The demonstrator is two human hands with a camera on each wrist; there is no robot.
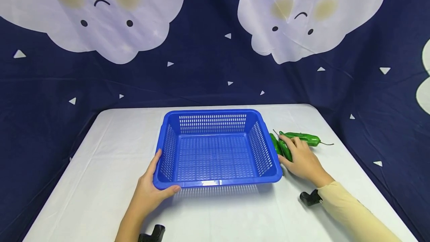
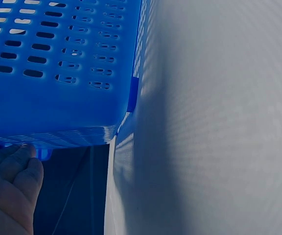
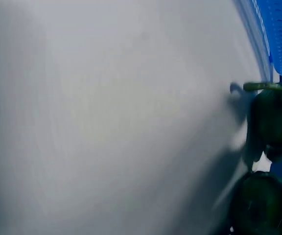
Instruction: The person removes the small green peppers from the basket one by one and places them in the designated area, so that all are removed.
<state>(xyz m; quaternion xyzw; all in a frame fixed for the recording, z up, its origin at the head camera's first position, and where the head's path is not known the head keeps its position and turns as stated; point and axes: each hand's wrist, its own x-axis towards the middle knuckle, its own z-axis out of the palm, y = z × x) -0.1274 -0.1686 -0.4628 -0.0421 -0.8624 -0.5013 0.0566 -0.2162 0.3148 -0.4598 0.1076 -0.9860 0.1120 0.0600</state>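
Observation:
A blue plastic basket (image 1: 218, 182) with slotted walls stands in the middle of the table, and no contents show inside it. My left hand (image 1: 147, 193) grips its near left corner, thumb over the front rim and fingers along the left side. In the left wrist view, fingertips of that hand (image 2: 9, 191) touch the basket (image 2: 58, 107) from below. Just right of the basket, my right hand (image 1: 304, 160) curls its fingers over a green chili pepper (image 1: 285, 150). Other green peppers (image 1: 310, 138) lie behind and beside it. The right wrist view shows dark peppers (image 3: 273, 117), but not the hand.
A white cloth covers the table (image 1: 111, 160). Behind it hangs a dark blue curtain (image 1: 201, 81) with cloud prints. Black wrist-worn pieces show at the left wrist (image 1: 154, 234) and near the right sleeve (image 1: 310, 198).

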